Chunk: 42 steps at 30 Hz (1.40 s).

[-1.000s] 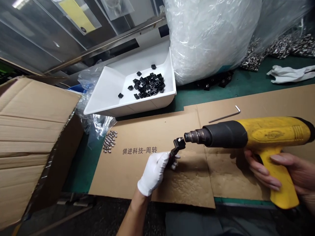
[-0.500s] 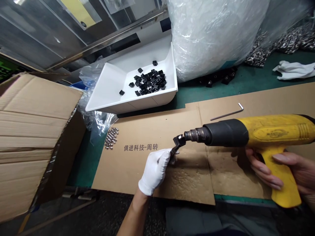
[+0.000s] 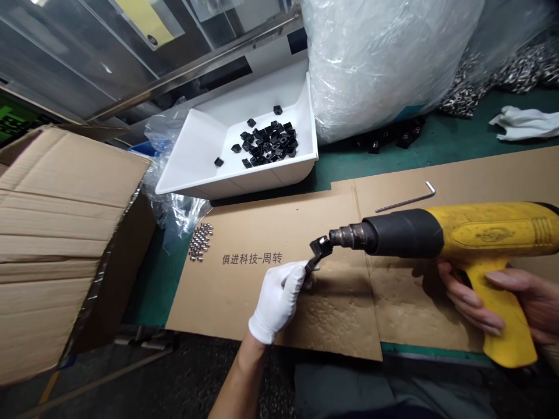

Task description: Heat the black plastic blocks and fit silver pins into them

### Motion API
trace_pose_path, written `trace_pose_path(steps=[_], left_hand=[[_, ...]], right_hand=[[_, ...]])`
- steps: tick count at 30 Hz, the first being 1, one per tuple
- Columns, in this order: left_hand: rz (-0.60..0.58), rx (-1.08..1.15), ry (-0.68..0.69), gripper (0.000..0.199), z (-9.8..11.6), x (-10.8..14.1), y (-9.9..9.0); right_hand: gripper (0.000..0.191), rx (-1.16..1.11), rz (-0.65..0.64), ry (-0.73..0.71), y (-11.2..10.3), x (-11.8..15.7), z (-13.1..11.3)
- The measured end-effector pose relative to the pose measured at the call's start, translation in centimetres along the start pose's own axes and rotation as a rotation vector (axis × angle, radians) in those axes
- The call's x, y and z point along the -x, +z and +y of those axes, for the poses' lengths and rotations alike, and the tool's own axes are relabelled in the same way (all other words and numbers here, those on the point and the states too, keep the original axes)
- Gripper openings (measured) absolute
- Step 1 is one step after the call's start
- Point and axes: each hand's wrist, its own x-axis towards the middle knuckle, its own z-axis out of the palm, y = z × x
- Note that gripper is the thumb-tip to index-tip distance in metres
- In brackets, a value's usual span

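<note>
**Small black part (image 3: 320, 248) held at the nozzle (image 3: 348, 237) of a yellow heat gun (image 3: 489, 234)**

The part is held on a short dark stem (image 3: 311, 266) just beside the nozzle, above a cardboard sheet (image 3: 345, 314); from this view, contact between them cannot be made out. The stem is pinched by the gloved fingers (image 3: 292, 279) of the left hand (image 3: 277, 302). The gun's grip is wrapped by the bare fingers (image 3: 469, 305), pressed together, of the right hand (image 3: 530, 297). An Allen key (image 3: 406, 199) and small metal beads (image 3: 201, 241) are laid on the sheet. Black pieces (image 3: 266, 142) are heaped in a white tray (image 3: 192, 157), with a cardboard box (image 3: 56, 233) to its left and a plastic sack (image 3: 384, 64) to its right.
</note>
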Motion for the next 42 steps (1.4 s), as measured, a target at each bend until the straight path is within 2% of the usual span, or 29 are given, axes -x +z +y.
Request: trace_pose_path(steps=[7, 14, 26, 42], left_hand=[[0.017, -0.018, -0.003, 0.056, 0.1, 0.1, 0.1], [0.033, -0.094, 0.013, 0.053, 0.3, 0.3, 0.0], [0.086, -0.139, 0.048, 0.052, 0.3, 0.4, 0.2], [0.137, -0.243, 0.059, 0.049, 0.4, 0.4, 0.4]], right_hand=[[0.039, -0.007, 0.034, 0.01, -0.2, 0.2, 0.1], [0.039, -0.003, 0.0, 0.003, -0.6, 0.4, 0.0], [0.039, 0.091, 0.045, -0.003, 1.4, 0.2, -0.7], [0.04, 0.081, 0.038, -0.005, 1.3, 0.3, -0.8]])
